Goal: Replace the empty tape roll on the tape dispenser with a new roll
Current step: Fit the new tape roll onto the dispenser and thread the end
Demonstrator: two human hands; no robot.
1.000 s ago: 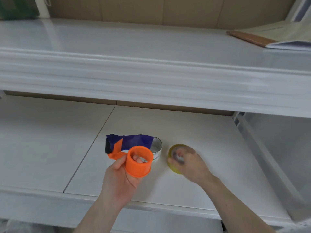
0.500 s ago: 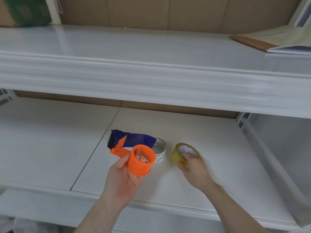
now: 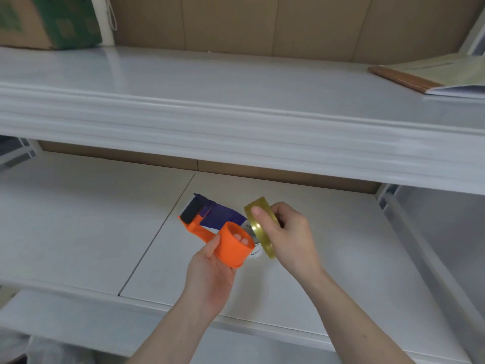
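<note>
Tape dispenser [image 3: 210,227], orange hub bare, gripped in left hand [image 3: 210,274]; new tape roll [image 3: 259,227] pinched in right hand [image 3: 291,237], just right of hub — not yet mounted. Spent core [image 3: 253,252] on shelf [image 3: 341,258] behind — removal apparently done; fitting, threading left.

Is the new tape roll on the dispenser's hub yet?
Not yet. The right hand holds the yellow roll beside the bare orange hub, gripped by the left hand.
</note>
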